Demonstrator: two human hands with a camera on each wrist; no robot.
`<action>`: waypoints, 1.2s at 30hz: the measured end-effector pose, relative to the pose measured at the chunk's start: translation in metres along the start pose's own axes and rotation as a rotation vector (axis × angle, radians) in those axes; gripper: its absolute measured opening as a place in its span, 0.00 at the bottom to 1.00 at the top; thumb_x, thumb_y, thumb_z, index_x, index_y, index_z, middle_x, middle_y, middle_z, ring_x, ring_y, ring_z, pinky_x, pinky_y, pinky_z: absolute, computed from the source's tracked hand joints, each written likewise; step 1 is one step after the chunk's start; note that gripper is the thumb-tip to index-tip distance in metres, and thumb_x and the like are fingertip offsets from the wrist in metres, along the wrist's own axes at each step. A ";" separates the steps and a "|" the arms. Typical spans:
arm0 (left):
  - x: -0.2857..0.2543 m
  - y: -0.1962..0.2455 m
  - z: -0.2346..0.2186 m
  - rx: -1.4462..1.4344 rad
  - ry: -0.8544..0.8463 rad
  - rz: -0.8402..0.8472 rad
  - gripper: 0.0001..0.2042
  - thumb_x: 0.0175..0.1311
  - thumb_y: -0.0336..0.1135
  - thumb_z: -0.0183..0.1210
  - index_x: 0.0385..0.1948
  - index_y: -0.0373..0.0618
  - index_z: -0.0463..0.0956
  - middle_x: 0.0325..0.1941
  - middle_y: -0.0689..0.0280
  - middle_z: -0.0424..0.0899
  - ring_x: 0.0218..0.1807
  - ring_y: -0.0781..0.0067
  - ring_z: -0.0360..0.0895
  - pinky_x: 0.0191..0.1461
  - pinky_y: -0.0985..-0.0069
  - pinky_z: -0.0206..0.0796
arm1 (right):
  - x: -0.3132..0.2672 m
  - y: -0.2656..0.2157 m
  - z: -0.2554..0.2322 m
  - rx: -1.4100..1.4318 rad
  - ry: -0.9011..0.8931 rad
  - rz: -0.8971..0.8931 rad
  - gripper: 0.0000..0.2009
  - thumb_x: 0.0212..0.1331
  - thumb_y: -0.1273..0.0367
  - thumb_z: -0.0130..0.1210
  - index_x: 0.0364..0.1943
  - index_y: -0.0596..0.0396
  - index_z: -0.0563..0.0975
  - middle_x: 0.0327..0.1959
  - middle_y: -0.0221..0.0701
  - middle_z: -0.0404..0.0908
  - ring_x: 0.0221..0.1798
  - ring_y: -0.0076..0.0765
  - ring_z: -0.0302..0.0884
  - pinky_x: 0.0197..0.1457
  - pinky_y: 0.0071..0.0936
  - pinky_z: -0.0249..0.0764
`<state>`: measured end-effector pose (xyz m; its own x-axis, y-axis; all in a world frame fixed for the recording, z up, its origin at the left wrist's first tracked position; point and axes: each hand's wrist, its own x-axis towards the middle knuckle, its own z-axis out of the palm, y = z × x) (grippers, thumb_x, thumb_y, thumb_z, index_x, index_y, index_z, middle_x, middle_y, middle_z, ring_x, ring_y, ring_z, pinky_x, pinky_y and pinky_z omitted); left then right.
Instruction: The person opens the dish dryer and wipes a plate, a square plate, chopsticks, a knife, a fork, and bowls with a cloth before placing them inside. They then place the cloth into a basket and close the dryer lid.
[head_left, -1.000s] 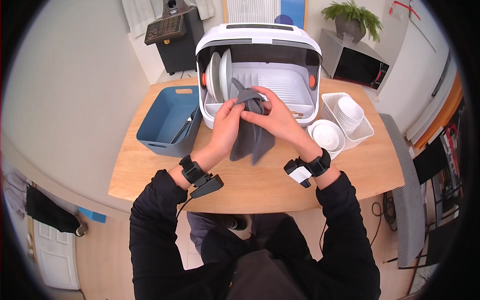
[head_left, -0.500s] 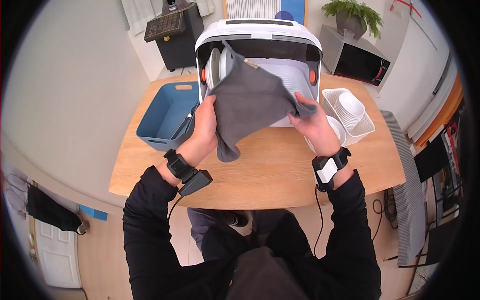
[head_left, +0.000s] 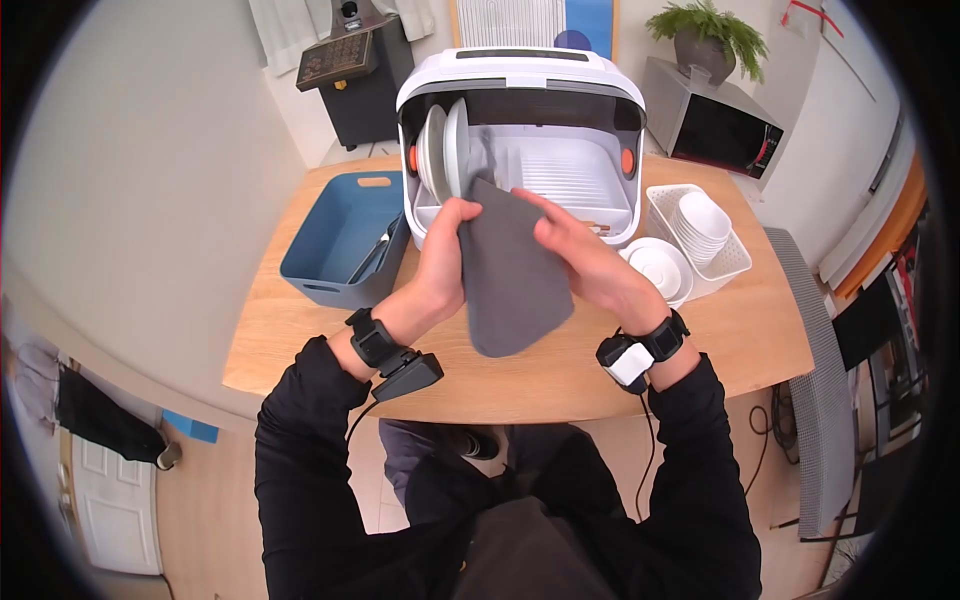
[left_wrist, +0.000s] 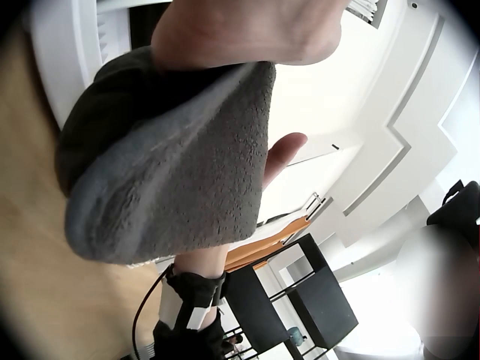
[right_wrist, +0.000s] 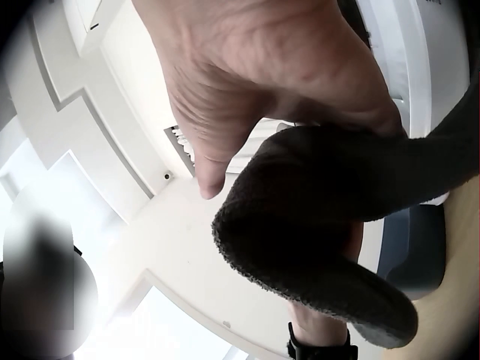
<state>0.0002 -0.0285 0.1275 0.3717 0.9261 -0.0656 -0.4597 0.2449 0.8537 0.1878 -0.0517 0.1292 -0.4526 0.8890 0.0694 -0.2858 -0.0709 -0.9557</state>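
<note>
A grey cloth [head_left: 515, 270] hangs folded between the two hands, above the table and in front of the white dish cabinet. My left hand [head_left: 440, 255] grips its upper left edge, the thumb at the top and the fingers hidden behind the fabric. At the upper right side, my right hand [head_left: 600, 265] touches the cloth with extended fingers. Its thumb [right_wrist: 214, 169] stands out from the fabric in the right wrist view. From the left wrist, the cloth [left_wrist: 187, 172] looks doubled over, its fold sagging below the hand.
The open white dish cabinet [head_left: 520, 65] holds upright plates [head_left: 455, 150] at its left. Left of it is a blue bin [head_left: 335, 290] with dark-handled utensils [head_left: 375, 250]. White saucers [head_left: 660, 270] and a white basket [head_left: 735, 265] with stacked bowls [head_left: 702, 220] stand at the right on the wooden table [head_left: 420, 385].
The cloth was bunched between both hands, then spread wide with the right hand holding one corner. Now the hands are close together again and the cloth hangs folded and narrower.
</note>
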 end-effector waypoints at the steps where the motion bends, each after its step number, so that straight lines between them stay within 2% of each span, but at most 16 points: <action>1: 0.001 -0.001 0.000 0.033 0.015 0.001 0.20 0.63 0.48 0.48 0.44 0.41 0.75 0.43 0.63 0.80 0.44 0.69 0.77 0.52 0.71 0.69 | 0.001 0.003 -0.001 -0.031 -0.024 0.028 0.33 0.61 0.63 0.61 0.69 0.56 0.59 0.65 0.37 0.65 0.65 0.31 0.65 0.62 0.31 0.67; 3: 0.009 0.003 -0.012 0.110 -0.019 -0.044 0.16 0.64 0.45 0.49 0.42 0.42 0.75 0.39 0.66 0.79 0.42 0.72 0.76 0.49 0.76 0.68 | 0.009 0.015 -0.012 -0.005 -0.042 0.061 0.28 0.62 0.69 0.57 0.66 0.58 0.63 0.60 0.36 0.71 0.60 0.30 0.70 0.59 0.29 0.70; 4: 0.014 0.007 -0.021 0.308 -0.032 0.010 0.15 0.66 0.43 0.49 0.42 0.42 0.76 0.40 0.65 0.80 0.42 0.73 0.77 0.49 0.76 0.69 | 0.011 0.018 -0.017 0.009 -0.048 0.078 0.25 0.62 0.71 0.55 0.64 0.58 0.65 0.58 0.35 0.73 0.58 0.30 0.73 0.57 0.29 0.72; 6: 0.025 0.021 -0.040 0.705 -0.060 0.122 0.12 0.68 0.39 0.49 0.43 0.42 0.76 0.41 0.64 0.82 0.44 0.74 0.80 0.49 0.76 0.69 | 0.008 0.015 -0.025 -0.050 0.089 -0.016 0.22 0.61 0.76 0.52 0.61 0.60 0.68 0.51 0.33 0.77 0.53 0.28 0.76 0.55 0.27 0.74; 8: 0.037 0.050 -0.076 0.846 0.107 0.187 0.10 0.67 0.38 0.52 0.41 0.43 0.77 0.33 0.68 0.84 0.31 0.79 0.80 0.38 0.83 0.67 | 0.010 0.011 -0.032 -0.097 0.253 -0.083 0.18 0.60 0.79 0.50 0.56 0.61 0.72 0.43 0.31 0.81 0.47 0.26 0.79 0.53 0.24 0.74; 10: 0.053 0.070 -0.111 1.033 0.251 0.210 0.09 0.66 0.37 0.53 0.39 0.42 0.78 0.32 0.66 0.83 0.31 0.78 0.79 0.35 0.81 0.68 | 0.008 0.007 -0.043 -0.235 0.318 -0.164 0.16 0.60 0.79 0.50 0.53 0.60 0.74 0.42 0.30 0.80 0.45 0.24 0.77 0.49 0.22 0.73; 12: 0.082 0.086 -0.168 1.401 0.253 0.118 0.09 0.59 0.38 0.60 0.33 0.41 0.80 0.30 0.65 0.84 0.29 0.74 0.79 0.33 0.76 0.70 | 0.006 0.007 -0.049 -0.311 0.364 -0.179 0.15 0.60 0.79 0.50 0.51 0.59 0.74 0.41 0.29 0.80 0.44 0.23 0.76 0.48 0.21 0.72; 15: 0.099 0.101 -0.186 2.164 0.140 -0.432 0.13 0.51 0.40 0.67 0.31 0.40 0.81 0.31 0.64 0.85 0.29 0.70 0.80 0.33 0.71 0.73 | 0.003 0.012 -0.053 -0.349 0.382 -0.193 0.13 0.59 0.78 0.51 0.49 0.58 0.75 0.40 0.27 0.79 0.43 0.22 0.74 0.46 0.21 0.71; 18: 0.108 0.089 -0.191 2.131 0.129 -0.704 0.15 0.47 0.41 0.69 0.33 0.41 0.84 0.36 0.65 0.86 0.33 0.67 0.82 0.39 0.69 0.75 | -0.002 0.015 -0.052 -0.347 0.372 -0.194 0.13 0.59 0.78 0.52 0.49 0.58 0.75 0.39 0.27 0.79 0.43 0.21 0.74 0.46 0.21 0.71; 21: 0.119 0.073 -0.192 2.018 0.094 -0.964 0.17 0.50 0.40 0.69 0.40 0.43 0.84 0.43 0.62 0.86 0.44 0.59 0.83 0.48 0.64 0.74 | -0.008 0.010 -0.051 -0.369 0.392 -0.195 0.13 0.60 0.77 0.52 0.50 0.58 0.75 0.39 0.27 0.79 0.43 0.21 0.74 0.47 0.21 0.71; 24: 0.129 0.068 -0.197 1.963 0.032 -1.096 0.17 0.51 0.41 0.66 0.40 0.42 0.83 0.43 0.61 0.87 0.42 0.65 0.83 0.49 0.66 0.74 | -0.013 0.010 -0.054 -0.365 0.407 -0.185 0.14 0.60 0.77 0.52 0.50 0.58 0.76 0.40 0.27 0.79 0.43 0.21 0.75 0.47 0.21 0.71; 27: 0.122 0.071 -0.195 1.900 0.034 -1.041 0.16 0.53 0.40 0.64 0.41 0.41 0.82 0.41 0.60 0.87 0.42 0.65 0.84 0.49 0.65 0.74 | -0.012 0.010 -0.058 -0.368 0.406 -0.193 0.13 0.60 0.78 0.51 0.50 0.58 0.76 0.41 0.27 0.80 0.43 0.21 0.75 0.47 0.20 0.72; 29: 0.105 0.085 -0.176 1.953 0.037 -0.941 0.14 0.54 0.39 0.62 0.38 0.41 0.82 0.38 0.61 0.87 0.42 0.67 0.84 0.48 0.66 0.74 | -0.010 0.012 -0.063 -0.417 0.404 -0.221 0.13 0.61 0.78 0.51 0.50 0.58 0.77 0.42 0.27 0.80 0.43 0.21 0.75 0.48 0.20 0.72; 31: 0.103 0.093 -0.184 1.945 0.007 -0.869 0.11 0.55 0.37 0.58 0.33 0.40 0.81 0.33 0.64 0.88 0.38 0.70 0.86 0.44 0.67 0.73 | -0.010 0.012 -0.062 -0.424 0.419 -0.246 0.13 0.61 0.79 0.50 0.49 0.58 0.77 0.42 0.27 0.80 0.43 0.21 0.76 0.48 0.20 0.72; 34: 0.080 0.114 -0.180 1.900 0.105 -0.658 0.09 0.54 0.36 0.59 0.31 0.40 0.78 0.32 0.65 0.87 0.36 0.71 0.86 0.38 0.70 0.71 | -0.009 0.009 -0.057 -0.413 0.430 -0.263 0.13 0.62 0.79 0.50 0.49 0.58 0.78 0.43 0.26 0.80 0.44 0.20 0.76 0.49 0.20 0.72; 36: 0.072 0.123 -0.188 1.926 0.116 -0.491 0.09 0.55 0.35 0.59 0.32 0.39 0.75 0.28 0.64 0.86 0.32 0.69 0.85 0.35 0.69 0.70 | -0.006 0.009 -0.055 -0.404 0.424 -0.268 0.13 0.62 0.79 0.50 0.50 0.58 0.78 0.43 0.26 0.80 0.44 0.20 0.76 0.49 0.19 0.72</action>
<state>-0.1809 0.1227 0.1308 0.0916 0.9183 -0.3851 0.9945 -0.0649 0.0818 0.2344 -0.0330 0.1041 -0.0125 0.9597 0.2807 0.0352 0.2809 -0.9591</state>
